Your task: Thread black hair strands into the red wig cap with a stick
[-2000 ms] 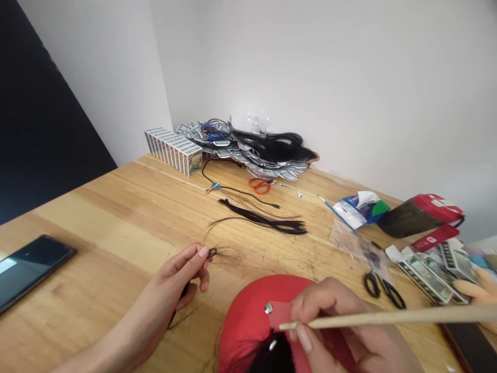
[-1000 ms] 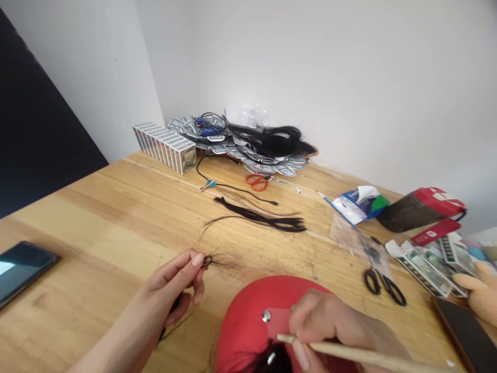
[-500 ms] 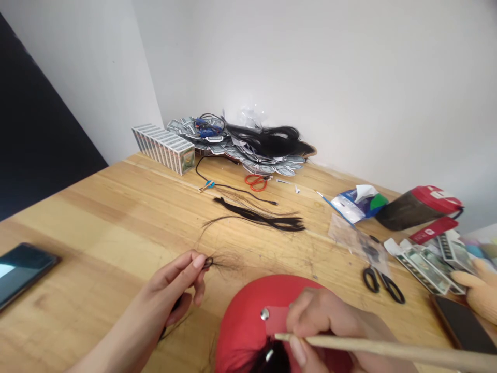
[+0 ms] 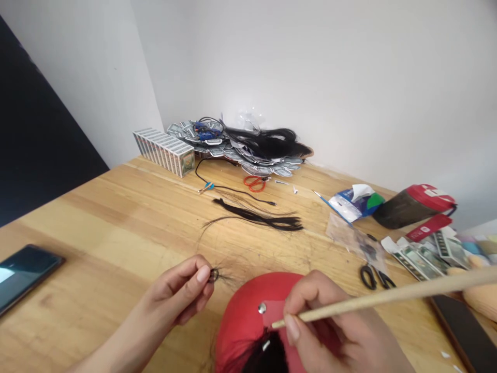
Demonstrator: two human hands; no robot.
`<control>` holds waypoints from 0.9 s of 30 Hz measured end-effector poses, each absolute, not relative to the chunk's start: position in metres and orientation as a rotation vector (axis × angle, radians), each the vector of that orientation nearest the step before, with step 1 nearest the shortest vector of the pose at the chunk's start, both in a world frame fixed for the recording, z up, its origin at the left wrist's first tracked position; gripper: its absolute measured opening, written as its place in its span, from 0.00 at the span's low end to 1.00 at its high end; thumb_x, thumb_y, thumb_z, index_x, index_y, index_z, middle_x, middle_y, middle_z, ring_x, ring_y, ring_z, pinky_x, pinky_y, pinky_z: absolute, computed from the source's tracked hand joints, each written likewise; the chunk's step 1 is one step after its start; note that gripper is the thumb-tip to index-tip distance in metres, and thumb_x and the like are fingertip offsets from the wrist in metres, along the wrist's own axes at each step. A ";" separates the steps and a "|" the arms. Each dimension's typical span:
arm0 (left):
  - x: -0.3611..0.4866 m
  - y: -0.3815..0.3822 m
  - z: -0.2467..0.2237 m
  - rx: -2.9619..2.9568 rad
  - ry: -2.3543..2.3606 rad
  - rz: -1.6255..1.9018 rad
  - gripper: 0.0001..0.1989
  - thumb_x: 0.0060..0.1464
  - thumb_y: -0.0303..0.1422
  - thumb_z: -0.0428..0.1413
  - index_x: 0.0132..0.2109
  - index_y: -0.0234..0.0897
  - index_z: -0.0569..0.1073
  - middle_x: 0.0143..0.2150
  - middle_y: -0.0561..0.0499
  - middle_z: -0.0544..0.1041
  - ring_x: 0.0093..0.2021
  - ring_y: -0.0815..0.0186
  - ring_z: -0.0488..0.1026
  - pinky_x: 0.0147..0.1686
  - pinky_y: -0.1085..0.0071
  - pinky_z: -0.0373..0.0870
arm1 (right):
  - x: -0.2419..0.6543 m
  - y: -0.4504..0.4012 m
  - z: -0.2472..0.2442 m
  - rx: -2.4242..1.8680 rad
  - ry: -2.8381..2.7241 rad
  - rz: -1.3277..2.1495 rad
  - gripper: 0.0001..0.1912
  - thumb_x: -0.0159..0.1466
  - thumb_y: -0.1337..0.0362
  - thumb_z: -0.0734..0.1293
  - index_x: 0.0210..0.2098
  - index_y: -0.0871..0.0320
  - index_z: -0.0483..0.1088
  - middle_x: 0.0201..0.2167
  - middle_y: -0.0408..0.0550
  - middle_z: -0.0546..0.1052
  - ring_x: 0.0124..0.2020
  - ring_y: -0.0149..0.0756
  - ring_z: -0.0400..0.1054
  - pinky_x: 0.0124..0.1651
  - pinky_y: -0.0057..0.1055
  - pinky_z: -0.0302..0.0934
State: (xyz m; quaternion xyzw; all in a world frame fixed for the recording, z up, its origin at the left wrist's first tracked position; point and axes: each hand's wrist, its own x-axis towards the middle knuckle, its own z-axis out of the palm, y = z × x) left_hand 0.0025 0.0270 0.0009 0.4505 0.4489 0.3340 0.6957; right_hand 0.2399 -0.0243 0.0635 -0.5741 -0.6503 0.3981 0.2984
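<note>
A red rounded form point(image 4: 248, 305) sits at the bottom centre, with a silver pin point(image 4: 262, 308) in it and a tuft of black hair point(image 4: 267, 355) on its near side. My right hand point(image 4: 330, 321) pinches a thin wooden stick point(image 4: 373, 303), its tip just above the root of the tuft. Left of the red form, my left hand point(image 4: 184, 290) holds a small looped bundle of dark hair point(image 4: 214, 275) between thumb and fingers; loose strands stick out to the right.
Black hair strands point(image 4: 260, 215) lie mid-table. Black scissors point(image 4: 375, 277) and small boxes point(image 4: 419, 259) are at the right. A phone point(image 4: 29, 274) lies left. Further back are a row of boxes point(image 4: 165, 150), orange-handled scissors point(image 4: 254, 183) and a heap of printed cards point(image 4: 267, 165).
My left hand has moved slightly right and down with the looped hair. My right hand has shifted up a little, and the stick now slants upward to the right.
</note>
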 end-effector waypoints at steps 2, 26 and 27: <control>-0.003 0.024 0.000 1.012 0.882 0.742 0.25 0.57 0.56 0.58 0.30 0.38 0.67 0.22 0.59 0.58 0.21 0.73 0.46 0.21 0.76 0.44 | 0.241 -0.022 0.061 -1.494 -1.746 1.067 0.06 0.65 0.64 0.60 0.32 0.49 0.65 0.25 0.42 0.76 0.25 0.37 0.70 0.24 0.28 0.58; 0.032 0.047 0.057 1.803 0.677 0.216 0.20 0.66 0.43 0.49 0.29 0.37 0.62 0.26 0.58 0.59 0.28 0.69 0.56 0.27 0.74 0.53 | 0.244 -0.009 0.051 -1.335 -1.687 1.190 0.09 0.65 0.59 0.61 0.29 0.53 0.62 0.21 0.39 0.68 0.23 0.35 0.66 0.26 0.29 0.58; 0.032 0.046 0.057 1.802 0.675 0.207 0.19 0.67 0.43 0.49 0.29 0.37 0.62 0.26 0.58 0.58 0.28 0.70 0.55 0.27 0.74 0.53 | 0.244 -0.010 0.051 -1.340 -1.687 1.188 0.09 0.65 0.58 0.62 0.29 0.53 0.62 0.21 0.39 0.68 0.24 0.35 0.66 0.27 0.29 0.58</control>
